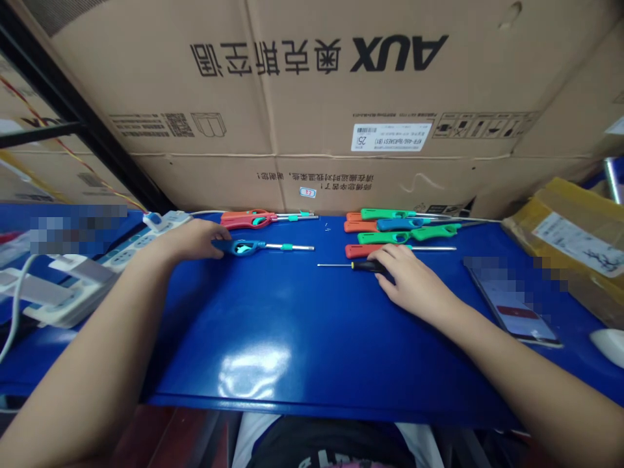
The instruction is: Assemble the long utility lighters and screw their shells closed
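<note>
My left hand [202, 239] has its fingers closed on the handle end of a blue long-nosed lighter [240, 247], whose metal tube points right along the table. Just behind it lie red lighters [247, 220], pointing the same way. Under my right hand [407, 276] is the black and yellow handle of a screwdriver [363, 266], its thin shaft pointing left. The fingers are closed over that handle. Close behind the right hand is a red lighter [361, 251], partly covered by the fingers. Several green, orange and blue lighters [387, 238] lie farther back.
A white power strip [131, 250] with plugs and cables runs along the left. To the right are a phone [519, 305], a yellow-taped box [560, 227] and a white rounded object [609, 344]. A large cardboard box [302, 136] walls off the back of the blue table [312, 338].
</note>
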`<state>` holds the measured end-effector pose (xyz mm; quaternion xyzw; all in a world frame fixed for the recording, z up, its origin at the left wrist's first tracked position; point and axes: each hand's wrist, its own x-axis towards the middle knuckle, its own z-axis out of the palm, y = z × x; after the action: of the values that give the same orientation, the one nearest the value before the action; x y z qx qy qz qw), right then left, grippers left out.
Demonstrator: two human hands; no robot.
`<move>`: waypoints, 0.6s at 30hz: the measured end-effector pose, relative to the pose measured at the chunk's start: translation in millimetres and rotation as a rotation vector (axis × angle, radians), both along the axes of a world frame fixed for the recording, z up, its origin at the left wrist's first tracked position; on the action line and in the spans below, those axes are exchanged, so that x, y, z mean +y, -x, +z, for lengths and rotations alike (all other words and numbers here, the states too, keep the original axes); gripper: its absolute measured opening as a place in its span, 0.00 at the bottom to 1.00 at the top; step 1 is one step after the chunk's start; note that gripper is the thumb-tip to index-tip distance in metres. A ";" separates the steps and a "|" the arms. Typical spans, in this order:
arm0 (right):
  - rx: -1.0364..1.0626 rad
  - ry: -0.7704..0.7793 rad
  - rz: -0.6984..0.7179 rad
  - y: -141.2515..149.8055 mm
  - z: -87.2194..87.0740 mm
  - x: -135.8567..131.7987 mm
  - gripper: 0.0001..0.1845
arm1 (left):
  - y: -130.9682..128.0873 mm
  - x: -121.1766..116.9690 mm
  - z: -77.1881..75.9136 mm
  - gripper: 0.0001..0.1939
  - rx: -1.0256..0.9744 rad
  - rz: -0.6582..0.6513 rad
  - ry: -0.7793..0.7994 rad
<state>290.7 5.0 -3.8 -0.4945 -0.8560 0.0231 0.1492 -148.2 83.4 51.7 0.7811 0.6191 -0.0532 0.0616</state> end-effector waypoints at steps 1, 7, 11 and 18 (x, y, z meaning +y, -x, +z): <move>0.002 0.001 0.004 -1.2 -0.6 0.9 0.13 | 2.6 4.0 -2.3 0.22 -0.010 0.004 -0.002; -0.024 0.030 0.031 -2.1 1.9 -2.9 0.11 | 8.9 14.0 -10.0 0.28 -0.099 -0.009 0.003; -0.049 0.066 0.049 1.9 4.8 -6.9 0.13 | 11.9 16.0 -13.5 0.34 -0.158 -0.011 0.023; -0.121 0.129 0.106 6.9 7.9 -10.4 0.15 | 14.1 16.9 -17.7 0.31 -0.177 0.007 -0.057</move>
<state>283.8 -5.3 4.0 -0.4574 -0.8852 0.0563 0.0639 -162.3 100.3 34.0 0.7820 0.6152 0.0338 0.0940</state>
